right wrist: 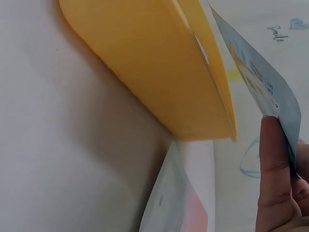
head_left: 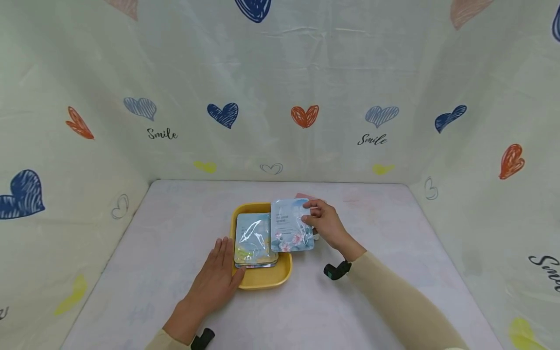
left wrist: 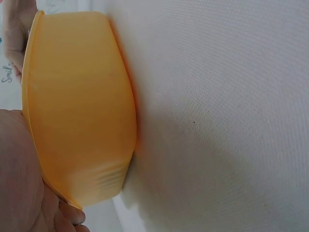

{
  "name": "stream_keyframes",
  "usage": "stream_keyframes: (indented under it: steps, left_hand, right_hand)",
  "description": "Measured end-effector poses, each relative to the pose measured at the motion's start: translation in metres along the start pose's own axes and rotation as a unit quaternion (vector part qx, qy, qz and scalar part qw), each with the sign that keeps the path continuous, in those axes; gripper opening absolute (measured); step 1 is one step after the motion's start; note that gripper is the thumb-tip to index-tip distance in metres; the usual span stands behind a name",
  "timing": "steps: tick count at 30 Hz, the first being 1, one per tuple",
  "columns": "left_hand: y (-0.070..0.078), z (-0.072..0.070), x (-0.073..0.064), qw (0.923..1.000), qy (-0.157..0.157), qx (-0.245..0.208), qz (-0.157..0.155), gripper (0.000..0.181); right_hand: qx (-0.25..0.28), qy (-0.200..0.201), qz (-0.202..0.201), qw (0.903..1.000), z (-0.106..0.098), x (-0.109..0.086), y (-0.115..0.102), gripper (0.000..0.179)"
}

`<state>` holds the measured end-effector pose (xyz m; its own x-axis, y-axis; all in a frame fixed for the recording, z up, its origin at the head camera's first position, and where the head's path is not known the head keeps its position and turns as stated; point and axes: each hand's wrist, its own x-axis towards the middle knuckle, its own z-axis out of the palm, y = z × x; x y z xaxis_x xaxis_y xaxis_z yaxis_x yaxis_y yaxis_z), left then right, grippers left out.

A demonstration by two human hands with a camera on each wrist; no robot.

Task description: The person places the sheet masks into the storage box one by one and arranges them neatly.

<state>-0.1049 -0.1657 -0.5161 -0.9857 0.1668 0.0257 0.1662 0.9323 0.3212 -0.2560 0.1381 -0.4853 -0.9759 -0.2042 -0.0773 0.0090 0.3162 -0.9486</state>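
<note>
A yellow plastic basket (head_left: 264, 279) stands on the table with a stack of blue sheet mask packets (head_left: 253, 238) inside. My right hand (head_left: 329, 224) pinches a light-blue sheet mask packet (head_left: 286, 228), printed with pink flowers, by its right edge. This packet overlaps the basket's right rim in the head view; the right wrist view shows it raised above the rim, slanted, with a finger (right wrist: 275, 164) against one face. Along the left rim rests my left hand (head_left: 214, 282), fingers straight. In the left wrist view its palm (left wrist: 19, 169) lies over the rim of the basket (left wrist: 82, 101).
Behind my right hand a pink-edged packet (head_left: 306, 196) lies on the table, partly covered. The right wrist view shows a white and pink packet (right wrist: 181, 203) beside the basket. A heart-printed curtain (head_left: 271, 87) rises at the back and sides of the white table (head_left: 188, 214).
</note>
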Motion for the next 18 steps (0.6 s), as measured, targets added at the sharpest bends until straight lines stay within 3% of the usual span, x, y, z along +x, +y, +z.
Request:
stream_keyframes:
  steps: [11,18]
  left_hand:
    - [0.0,0.0,0.001,1.0,-0.006,0.005,-0.004,0.084]
    - [-0.001,0.0,0.001,1.0,-0.004,0.005,-0.002,0.085]
  right_hand:
    - [0.029,-0.024,-0.006,0.9993,0.039,0.003,-0.009,0.033]
    - [-0.001,-0.019,-0.03,0.9994,0.064,0.004,-0.017,0.029]
